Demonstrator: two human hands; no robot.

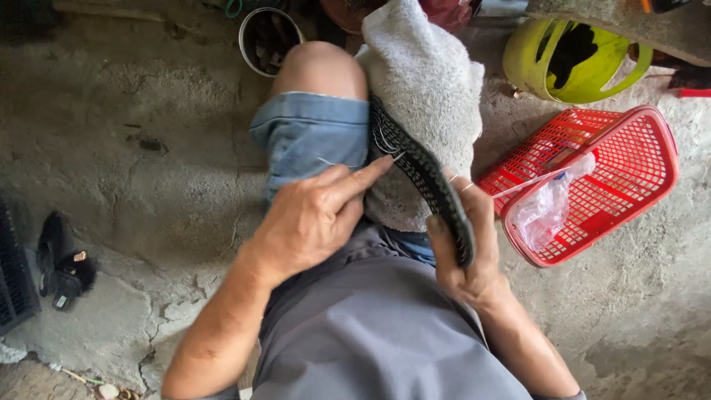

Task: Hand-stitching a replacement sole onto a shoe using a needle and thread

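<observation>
A dark ridged sole [429, 181] stands on edge across my lap, against a grey towel [422, 81] draped over my right knee. My right hand [466, 252] grips the sole's near end, thumb on its left face, with pale thread wound round the fingers. My left hand [315, 218] rests beside the sole, fingers pinched, the forefinger pointing at the sole's edge where pale threads [385, 141] show. Whether it holds a needle I cannot tell. My left knee [320, 68] is bare above blue denim shorts [307, 137].
A red plastic basket [629, 185] with a clear plastic bag [544, 211] lies on the concrete floor at right. A yellow-green helmet [570, 59] sits behind it, a metal can [266, 37] beyond my knee. A black sandal [63, 259] lies at left.
</observation>
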